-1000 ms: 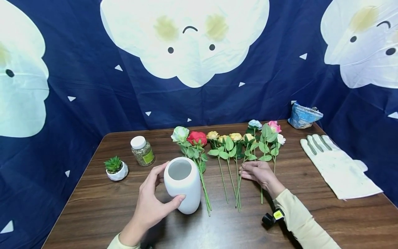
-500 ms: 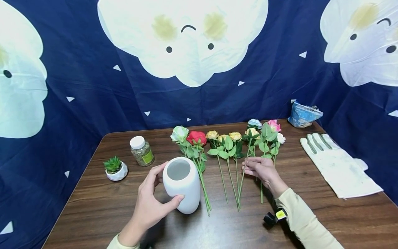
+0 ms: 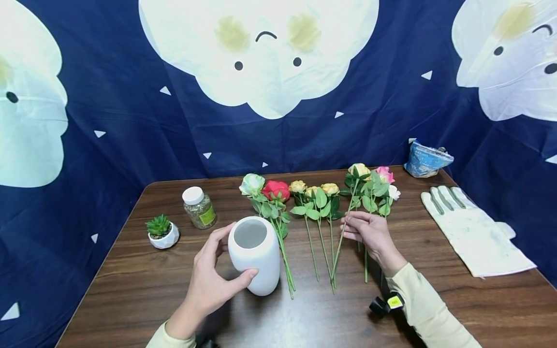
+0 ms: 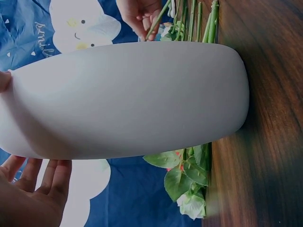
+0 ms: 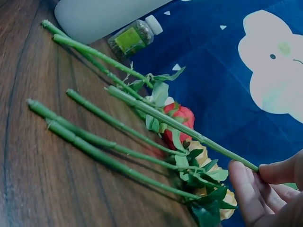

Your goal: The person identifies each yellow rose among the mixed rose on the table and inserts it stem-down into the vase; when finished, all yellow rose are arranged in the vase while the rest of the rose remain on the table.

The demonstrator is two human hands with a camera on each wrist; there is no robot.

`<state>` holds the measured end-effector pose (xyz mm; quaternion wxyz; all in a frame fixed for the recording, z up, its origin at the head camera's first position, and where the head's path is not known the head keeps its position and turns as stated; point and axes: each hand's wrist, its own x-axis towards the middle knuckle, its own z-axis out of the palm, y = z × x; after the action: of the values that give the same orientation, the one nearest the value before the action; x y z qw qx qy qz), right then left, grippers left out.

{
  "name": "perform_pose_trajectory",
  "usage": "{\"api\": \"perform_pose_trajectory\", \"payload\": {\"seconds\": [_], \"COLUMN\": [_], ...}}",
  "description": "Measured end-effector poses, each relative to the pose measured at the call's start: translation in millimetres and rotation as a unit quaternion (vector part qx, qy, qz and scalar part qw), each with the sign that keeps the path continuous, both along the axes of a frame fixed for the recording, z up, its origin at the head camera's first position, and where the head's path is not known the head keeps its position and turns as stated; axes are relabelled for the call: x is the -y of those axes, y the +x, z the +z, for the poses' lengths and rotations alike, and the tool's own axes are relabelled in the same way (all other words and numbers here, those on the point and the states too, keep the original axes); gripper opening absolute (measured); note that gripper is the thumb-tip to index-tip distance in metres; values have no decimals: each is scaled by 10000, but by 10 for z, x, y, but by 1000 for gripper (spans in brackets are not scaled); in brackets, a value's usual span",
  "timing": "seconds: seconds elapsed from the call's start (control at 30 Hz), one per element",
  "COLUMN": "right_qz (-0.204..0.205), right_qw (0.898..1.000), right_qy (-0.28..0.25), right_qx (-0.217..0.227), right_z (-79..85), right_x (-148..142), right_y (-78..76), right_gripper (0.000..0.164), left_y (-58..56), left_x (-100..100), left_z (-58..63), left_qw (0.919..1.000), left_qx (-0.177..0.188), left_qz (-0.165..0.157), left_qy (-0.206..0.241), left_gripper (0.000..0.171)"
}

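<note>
My left hand (image 3: 213,280) grips the side of a white vase (image 3: 263,263), thumb in front and fingers behind; the vase mouth faces up toward the head camera. Between thumb and fingers, my right hand (image 3: 370,234) pinches the stem of a yellow rose (image 3: 359,171). In the right wrist view the held stem (image 5: 189,135) slants above the other stems, its cut end raised off the table. Several other yellow roses (image 3: 329,189) lie left of that hand. Beside the vase lie a red rose (image 3: 276,190) and a pale green rose (image 3: 251,184).
A pink rose (image 3: 385,174) and a white rose (image 3: 393,192) lie behind the right hand. On the right are a work glove (image 3: 478,246) and a blue bag (image 3: 426,160). A jar with a white lid (image 3: 200,210) and a potted succulent (image 3: 163,237) stand left on the table (image 3: 130,299).
The yellow rose in my right hand has risen, its bloom shifting up and right until it covers the light blue rose. My left hand and the vase stay in place.
</note>
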<state>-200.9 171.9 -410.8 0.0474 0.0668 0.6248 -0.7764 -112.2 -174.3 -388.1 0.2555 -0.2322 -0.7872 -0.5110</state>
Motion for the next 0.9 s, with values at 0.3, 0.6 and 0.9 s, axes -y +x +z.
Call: {"api": "perform_pose_trajectory", "payload": {"seconds": [0.3,0.6,0.9], "right_qz": [-438,-862,-1253], "right_qw": [9983,9939,9877], "right_qy": [-226,-420,-484], "right_qx": [-304,-545,-802], "right_z": [137,259,349], "right_x": [46,96,109], "right_y": [63,125,170], "right_gripper": [34,36,28], "left_y": [-1,-9,-12], "left_x": [-1,12,5], "left_z": [2,16,-5], "left_qw": [10000,10000,10000], "left_qx": [40,-36,-24], "left_qz": [-5,47,-27], "left_qy": [42,-26,43], "left_gripper": [88,88,89]}}
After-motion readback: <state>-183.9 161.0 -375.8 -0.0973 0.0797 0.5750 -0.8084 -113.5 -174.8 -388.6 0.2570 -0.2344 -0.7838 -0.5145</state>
